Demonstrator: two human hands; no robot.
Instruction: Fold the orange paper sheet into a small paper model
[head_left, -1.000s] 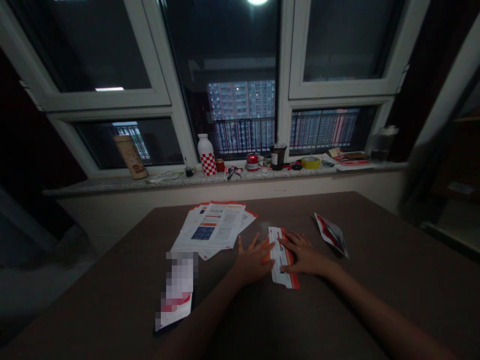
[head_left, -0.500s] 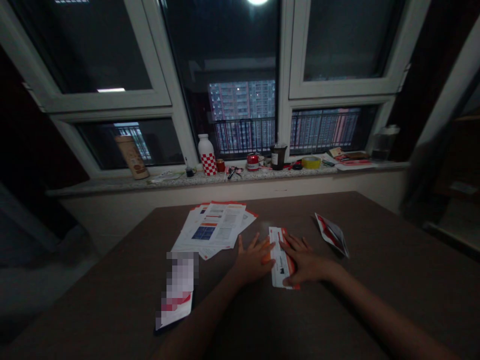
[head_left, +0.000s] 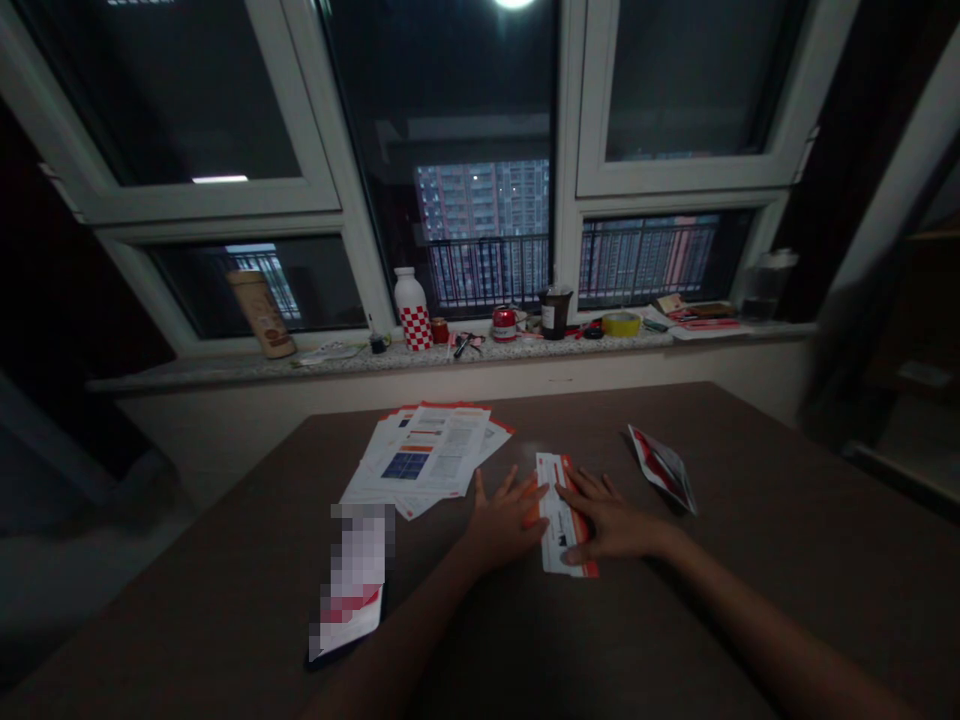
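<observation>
Just right of centre in the frame's lower half, a narrow white-and-orange paper (head_left: 554, 535) lay on the surface (head_left: 750, 500); the left hand (head_left: 501, 523) and right hand (head_left: 616, 522), both spread open, touched it without grasping.

We have a white and orange paper (head_left: 553, 518) with dark print, seemingly folded into a long, narrow strip. It lies on the table (head_left: 262, 510), right of the middle, its far end slanting slightly left.

Print on folded sheet (head_left: 559, 522), paper stack (head_left: 436, 455), cup label (head_left: 549, 317): too small to read.
</observation>
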